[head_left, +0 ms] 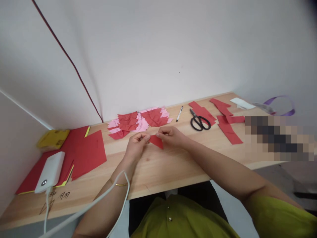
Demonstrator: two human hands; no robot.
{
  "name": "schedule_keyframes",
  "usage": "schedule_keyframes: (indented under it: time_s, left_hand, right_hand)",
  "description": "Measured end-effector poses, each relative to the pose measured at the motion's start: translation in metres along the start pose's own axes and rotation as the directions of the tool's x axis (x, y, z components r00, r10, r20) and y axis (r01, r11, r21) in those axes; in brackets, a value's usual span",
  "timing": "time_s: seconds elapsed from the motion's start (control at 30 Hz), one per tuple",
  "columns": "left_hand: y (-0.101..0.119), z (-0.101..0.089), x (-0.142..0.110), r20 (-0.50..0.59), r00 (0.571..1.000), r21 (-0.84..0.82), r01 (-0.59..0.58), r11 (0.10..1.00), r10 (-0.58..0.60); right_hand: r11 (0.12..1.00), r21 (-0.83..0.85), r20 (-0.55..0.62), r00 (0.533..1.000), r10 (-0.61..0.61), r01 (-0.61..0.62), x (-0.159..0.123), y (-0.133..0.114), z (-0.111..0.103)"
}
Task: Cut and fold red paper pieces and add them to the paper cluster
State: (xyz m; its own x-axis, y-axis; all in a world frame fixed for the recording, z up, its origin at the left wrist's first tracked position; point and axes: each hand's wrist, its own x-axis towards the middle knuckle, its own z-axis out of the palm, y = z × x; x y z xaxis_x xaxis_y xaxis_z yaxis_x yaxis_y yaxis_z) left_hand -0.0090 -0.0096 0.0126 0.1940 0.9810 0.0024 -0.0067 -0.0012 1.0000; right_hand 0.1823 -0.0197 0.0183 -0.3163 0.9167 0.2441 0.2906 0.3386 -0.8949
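Observation:
Between my two hands a small piece of red paper (157, 142) is held above the wooden table, one corner pointing down toward me. My left hand (137, 142) pinches its left edge between thumb and fingers. At the right side, my right hand (171, 136) grips the upper edge the same way. Just behind the hands lie folded red paper pieces (128, 122) among pink paper pieces (143, 123), overlapping in piles. Black-handled scissors (199, 121) rest to the right of my right hand, blades toward the wall. A pen (179, 113) lies between the piles and the scissors.
Red paper strips (229, 130) lie at the right, near a white strip (242, 103) and a purple band (282, 105). At the left are red sheets (89, 153), a yellow packet (53, 139) and a white power bank (51, 172). Its white cable (99, 200) crosses my left forearm.

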Motion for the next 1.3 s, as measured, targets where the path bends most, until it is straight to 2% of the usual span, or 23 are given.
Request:
schedule_keyframes:
  time_s: [0.1,0.17,0.3,0.43,0.57,0.63,0.7,0.77,0.83,0.9,0.97,1.07,1.13,1.2,1.3]
  left_hand:
    - [-0.001,0.000,0.002,-0.049,0.998,-0.093,0.021,0.995,-0.026]
    - [-0.003,0.001,0.002,-0.018,0.999,-0.101,0.042,0.994,-0.044]
    - [-0.007,0.003,0.001,0.082,0.994,-0.049,0.076,0.996,-0.072]
    - [-0.006,0.004,0.002,0.035,0.998,-0.099,0.049,0.994,-0.046]
    - [-0.002,0.001,0.004,-0.052,0.999,-0.128,0.001,0.992,-0.008]
    - [-0.001,0.001,0.005,-0.063,0.998,-0.157,-0.005,0.988,-0.005]
    - [0.000,0.003,0.003,-0.032,0.999,-0.206,0.015,0.978,-0.022]
    - [0.000,0.006,0.001,0.050,0.997,-0.222,0.067,0.973,-0.058]
    - [-0.001,0.008,-0.002,0.159,0.982,-0.157,0.131,0.979,-0.106]
    - [-0.004,0.009,-0.003,0.216,0.966,-0.071,0.163,0.984,-0.145]
    - [-0.007,0.008,-0.002,0.190,0.969,-0.038,0.165,0.985,-0.155]
    - [-0.010,0.005,0.000,0.084,0.988,-0.028,0.134,0.991,-0.131]
    - [-0.010,0.003,0.001,0.059,0.993,0.036,0.098,0.995,-0.100]
    - [-0.009,0.002,0.000,0.085,0.994,0.137,0.059,0.989,-0.071]
    - [-0.007,0.002,-0.001,0.147,0.987,0.233,0.030,0.972,-0.066]
  right_hand:
    - [0.999,0.027,0.189,0.982,-0.021,0.016,-0.002,0.002,0.001]
    - [0.999,0.033,0.234,0.971,-0.039,0.032,-0.003,0.003,0.004]
    - [0.997,0.034,0.153,0.986,-0.073,0.069,-0.001,0.006,0.010]
    - [0.998,0.021,0.078,0.995,-0.064,0.062,0.001,0.009,0.011]
    - [0.996,0.013,0.213,0.973,-0.086,0.085,0.000,0.010,0.010]
    - [0.997,0.013,0.234,0.969,-0.082,0.081,0.000,0.009,0.010]
    - [0.998,0.026,0.143,0.988,-0.054,0.050,0.001,0.008,0.011]
    - [0.999,0.040,0.006,1.000,-0.022,0.022,0.002,0.008,0.011]
    - [0.999,0.033,-0.100,0.995,-0.007,0.010,0.004,0.009,0.010]
    - [1.000,0.025,-0.143,0.990,-0.003,0.007,0.004,0.009,0.008]
    - [0.999,0.035,-0.119,0.993,-0.005,0.009,0.003,0.009,0.008]
    - [0.997,0.083,0.015,1.000,-0.003,0.002,0.001,0.008,0.009]
    - [0.992,0.121,0.087,0.996,0.016,-0.027,-0.001,0.008,0.010]
    - [0.989,0.140,0.077,0.996,0.043,-0.053,0.000,0.008,0.010]
    - [0.990,0.120,-0.035,0.996,0.079,-0.074,0.002,0.009,0.007]
